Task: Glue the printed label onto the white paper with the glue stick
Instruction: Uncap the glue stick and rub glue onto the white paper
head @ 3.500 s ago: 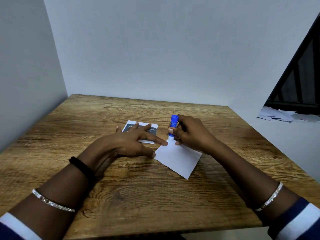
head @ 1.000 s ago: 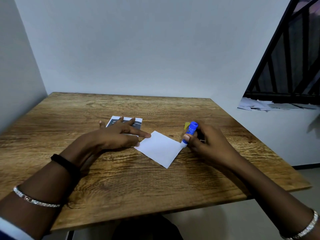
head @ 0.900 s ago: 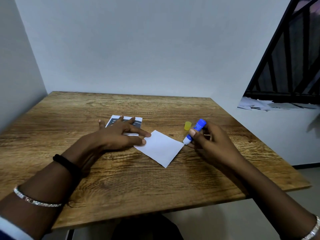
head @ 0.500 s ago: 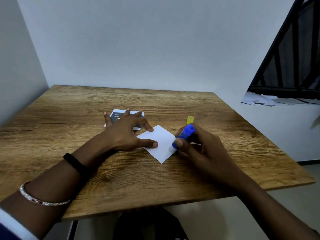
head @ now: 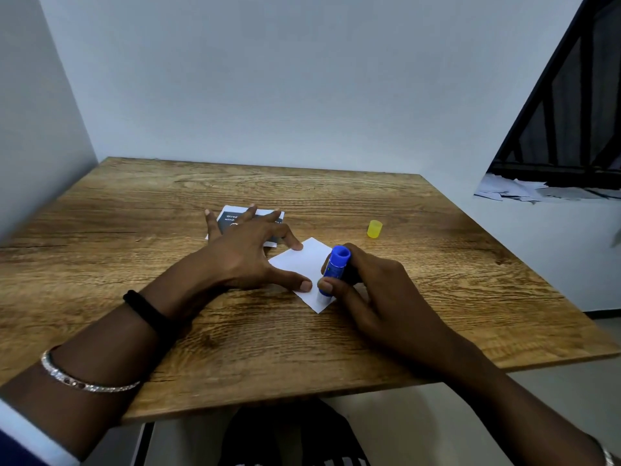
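your right hand (head: 379, 290) clamps the blue glue stick (head: 332, 274) tip-down on the square white paper (head: 304, 264); your left hand (head: 248, 253), fingers spread, pins it.

- Glue stick (head: 334, 270) is showing a blue body.
- Cap (head: 374, 229) is showing translucent yellow.
- Paper (head: 304, 270) is showing plain white.
- Label (head: 232, 219) is showing a dark panel, white lettering and a white border.
- Table (head: 134, 230) is showing brown woodgrain.
- Wristband (head: 144, 309) is showing black; bracelet (head: 84, 381) is showing silver.
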